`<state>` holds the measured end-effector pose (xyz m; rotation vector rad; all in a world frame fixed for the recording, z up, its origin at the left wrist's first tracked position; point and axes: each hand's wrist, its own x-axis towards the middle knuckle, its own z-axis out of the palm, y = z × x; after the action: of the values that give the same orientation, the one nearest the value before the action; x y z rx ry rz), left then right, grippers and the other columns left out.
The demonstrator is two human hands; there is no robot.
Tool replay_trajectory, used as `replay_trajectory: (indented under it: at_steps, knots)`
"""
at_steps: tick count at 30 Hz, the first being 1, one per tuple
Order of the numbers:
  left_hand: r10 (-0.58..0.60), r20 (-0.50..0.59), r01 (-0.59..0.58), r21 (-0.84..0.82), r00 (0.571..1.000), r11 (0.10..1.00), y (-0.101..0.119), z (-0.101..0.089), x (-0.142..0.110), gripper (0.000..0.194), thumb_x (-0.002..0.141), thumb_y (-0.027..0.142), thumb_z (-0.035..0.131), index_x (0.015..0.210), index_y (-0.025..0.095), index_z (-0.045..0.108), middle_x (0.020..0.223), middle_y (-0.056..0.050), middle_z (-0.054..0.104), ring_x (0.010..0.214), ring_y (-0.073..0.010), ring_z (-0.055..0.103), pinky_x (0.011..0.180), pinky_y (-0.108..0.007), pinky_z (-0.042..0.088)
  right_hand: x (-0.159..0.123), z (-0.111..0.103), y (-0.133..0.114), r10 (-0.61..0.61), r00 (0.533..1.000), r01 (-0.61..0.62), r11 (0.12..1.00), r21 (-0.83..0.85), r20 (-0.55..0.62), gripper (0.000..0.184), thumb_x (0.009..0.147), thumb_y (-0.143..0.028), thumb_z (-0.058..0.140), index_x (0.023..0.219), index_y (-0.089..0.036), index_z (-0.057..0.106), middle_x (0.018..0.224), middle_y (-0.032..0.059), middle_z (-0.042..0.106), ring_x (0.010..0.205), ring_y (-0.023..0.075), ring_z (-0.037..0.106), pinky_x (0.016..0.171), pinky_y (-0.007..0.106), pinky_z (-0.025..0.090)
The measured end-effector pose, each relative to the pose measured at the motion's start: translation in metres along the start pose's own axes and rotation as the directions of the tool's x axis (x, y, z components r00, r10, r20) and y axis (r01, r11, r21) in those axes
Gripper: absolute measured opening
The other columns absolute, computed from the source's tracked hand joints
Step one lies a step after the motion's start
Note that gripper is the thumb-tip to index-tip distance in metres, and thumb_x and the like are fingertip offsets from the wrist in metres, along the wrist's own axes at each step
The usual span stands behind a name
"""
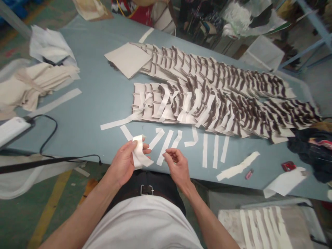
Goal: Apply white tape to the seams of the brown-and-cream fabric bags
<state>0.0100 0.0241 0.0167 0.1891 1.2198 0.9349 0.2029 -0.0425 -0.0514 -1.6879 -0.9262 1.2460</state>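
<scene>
My left hand (126,160) grips a curled white strip (138,152), the thumb pressing it against the fingers near the table's front edge. To its right, my right hand (177,164) is closed in a pinch beside a white strip (166,147) lying on the table. Whatever the pinch holds, if anything, is too small to make out. Beyond both hands lies a long row of overlapping pale panels with dark edges (155,107), with several white strips draped over it. More loose strips (204,150) are spread along the near side of that row.
A second row of panels (220,74) lies behind, with a flat pale panel (128,58) at its left end. Cloth bundles (28,83) and a white power strip (15,129) with cables are at left. A torn strip (238,166), a red object (288,166) and dark cloth (308,148) lie right.
</scene>
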Motion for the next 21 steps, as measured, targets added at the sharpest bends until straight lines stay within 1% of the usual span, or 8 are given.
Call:
replay_trajectory:
  at_steps: [2,3,6,8,11,16,18,21]
  knots:
    - [-0.011,0.008,0.011,-0.022,1.000,1.000,0.002,0.004,-0.002,0.020,0.093,0.023,0.071,0.107,0.012,0.080,0.085,-0.010,0.083,0.070,-0.0228,0.079,0.059,-0.033,0.069,-0.002,0.004,-0.026,-0.099,0.995,0.100,0.995,-0.019,0.031,0.026,0.085,-0.041,0.082,0.104,-0.024,0.077,0.101,0.0051,0.081,0.091,0.0222,0.070,0.092,0.039,0.055]
    - [-0.013,0.010,0.013,-0.032,1.000,0.999,0.002,0.005,-0.003,0.020,0.095,0.022,0.069,0.108,0.012,0.080,0.086,-0.011,0.083,0.071,-0.0229,0.079,0.061,-0.033,0.069,-0.003,0.006,-0.036,-0.134,0.989,0.135,0.991,-0.021,0.057,0.025,0.083,-0.039,0.083,0.103,-0.025,0.077,0.102,0.0049,0.081,0.092,0.0226,0.070,0.094,0.039,0.054]
    - [-0.006,0.007,0.006,-0.068,1.000,0.998,0.001,0.009,-0.003,0.018,0.097,0.020,0.068,0.109,0.012,0.079,0.089,-0.011,0.084,0.075,-0.0224,0.080,0.066,-0.032,0.070,-0.005,0.015,-0.052,-0.164,0.976,0.167,0.986,-0.008,0.145,0.023,0.081,-0.038,0.083,0.099,-0.025,0.077,0.100,0.0038,0.082,0.088,0.0214,0.069,0.089,0.038,0.054]
    - [0.001,-0.001,-0.001,-0.092,1.000,0.996,0.000,0.010,-0.003,0.018,0.096,0.019,0.071,0.110,0.012,0.079,0.093,-0.011,0.085,0.078,-0.0219,0.081,0.071,-0.031,0.070,-0.005,0.022,-0.052,-0.135,0.973,0.136,0.991,0.010,0.189,0.025,0.079,-0.037,0.084,0.099,-0.024,0.076,0.097,0.0026,0.082,0.081,0.0192,0.068,0.083,0.036,0.054]
    - [-0.007,-0.021,0.004,-0.126,1.000,0.992,-0.003,0.009,0.000,0.020,0.095,0.018,0.073,0.113,0.014,0.079,0.097,-0.011,0.085,0.083,-0.0221,0.082,0.074,-0.030,0.069,-0.004,0.033,-0.045,-0.055,0.971,0.042,0.997,0.060,0.233,0.030,0.078,-0.039,0.084,0.101,-0.023,0.074,0.087,0.0005,0.077,0.073,0.0165,0.065,0.073,0.032,0.054]
    - [-0.045,-0.061,0.034,-0.176,0.997,0.984,-0.005,0.006,0.009,0.014,0.093,0.016,0.074,0.106,0.016,0.078,0.099,-0.010,0.085,0.089,-0.0224,0.081,0.085,-0.033,0.069,0.002,0.040,-0.036,0.076,0.945,-0.131,0.979,0.156,0.319,0.043,0.084,-0.056,0.077,0.106,-0.022,0.066,0.071,-0.0037,0.068,0.060,0.0133,0.057,0.060,0.026,0.049]
    - [-0.044,-0.068,0.031,-0.185,0.997,0.982,-0.005,0.006,0.012,0.014,0.093,0.016,0.075,0.106,0.017,0.078,0.100,-0.010,0.085,0.092,-0.0220,0.081,0.088,-0.034,0.069,0.003,0.039,-0.036,0.114,0.924,-0.185,0.969,0.165,0.364,0.047,0.083,-0.063,0.077,0.103,-0.022,0.065,0.067,-0.0045,0.065,0.056,0.0122,0.053,0.056,0.025,0.045]
    - [-0.027,-0.071,0.013,-0.182,0.997,0.983,-0.005,0.010,0.012,0.014,0.093,0.017,0.074,0.107,0.017,0.078,0.100,-0.010,0.085,0.093,-0.0219,0.081,0.087,-0.033,0.068,0.002,0.037,-0.039,0.150,0.889,-0.230,0.963,0.140,0.432,0.050,0.080,-0.067,0.081,0.091,-0.021,0.065,0.064,-0.0048,0.060,0.054,0.0106,0.047,0.053,0.024,0.038]
